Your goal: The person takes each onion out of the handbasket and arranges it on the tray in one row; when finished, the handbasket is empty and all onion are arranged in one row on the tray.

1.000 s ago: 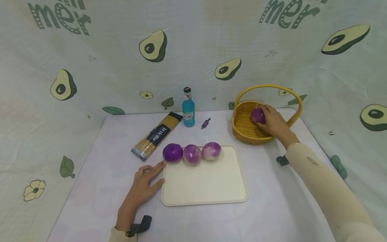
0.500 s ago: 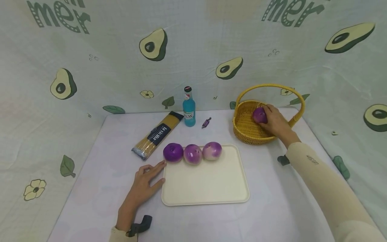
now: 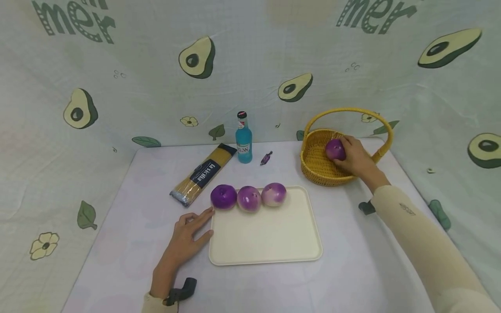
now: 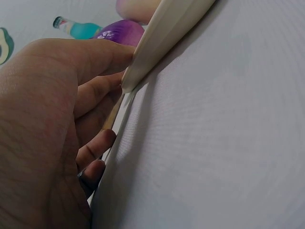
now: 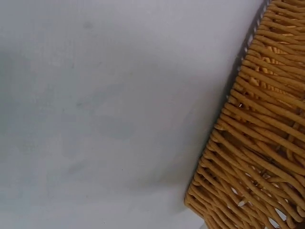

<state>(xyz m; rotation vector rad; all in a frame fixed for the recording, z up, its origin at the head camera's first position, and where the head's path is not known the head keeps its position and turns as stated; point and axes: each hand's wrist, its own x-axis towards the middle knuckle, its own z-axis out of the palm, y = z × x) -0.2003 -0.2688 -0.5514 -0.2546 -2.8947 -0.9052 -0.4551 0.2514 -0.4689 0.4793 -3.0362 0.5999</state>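
Note:
Inside the yellow wicker basket (image 3: 322, 178) at the back right, my right hand (image 3: 354, 157) grips a red onion (image 3: 335, 149), fingers over its right side. Only the basket's woven side (image 5: 267, 129) shows in the right wrist view; the hand and onion are out of that view. My left hand (image 3: 188, 237) lies beside the cream tray (image 3: 266, 243), fingertips and thumb touching its left edge. Along the tray's back edge sit three more red onions in a row: a dark purple one (image 3: 223, 197), a lighter one (image 3: 249, 199) and a pale purple-white one (image 3: 274, 194).
A pack of spaghetti (image 3: 203, 175) lies slantwise behind the tray's left corner. Close to its far end stands a blue bottle (image 3: 244, 141), with a small purple wrapped candy (image 3: 266, 158) to its right. The basket's tall handle (image 3: 348, 110) arches over its opening.
The head view shifts slightly. Both hands stay in place, the right one still gripping the red onion in the basket.

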